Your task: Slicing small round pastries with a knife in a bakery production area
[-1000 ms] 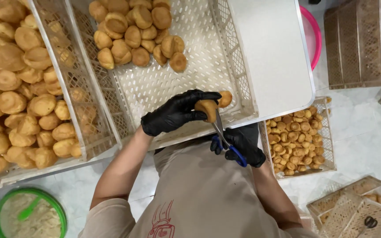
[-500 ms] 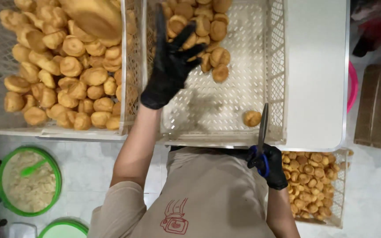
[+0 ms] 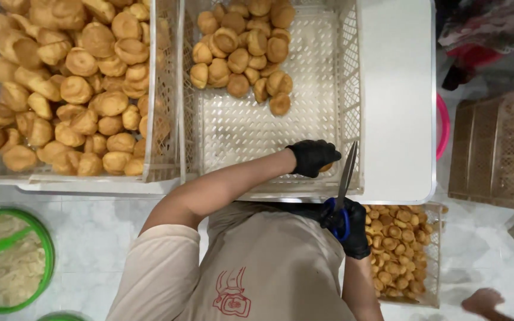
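My left hand, in a black glove, is closed over a single golden puff pastry at the near right corner of the middle white crate; only a sliver of the puff shows. My right hand, also gloved, grips blue-handled scissors with the blades pointing up, just right of the left hand. A pile of puffs lies at the far end of that crate.
The left crate is heaped with larger puffs. A small crate of little puffs sits on the floor by my right arm. A green bowl of crumbly filling is at lower left. Brown crates stand at the right, and a bare foot is at bottom right.
My left hand came back from the far pile to the crate's near right corner and closed over the lone puff there. The scissors hand stayed nearly still.
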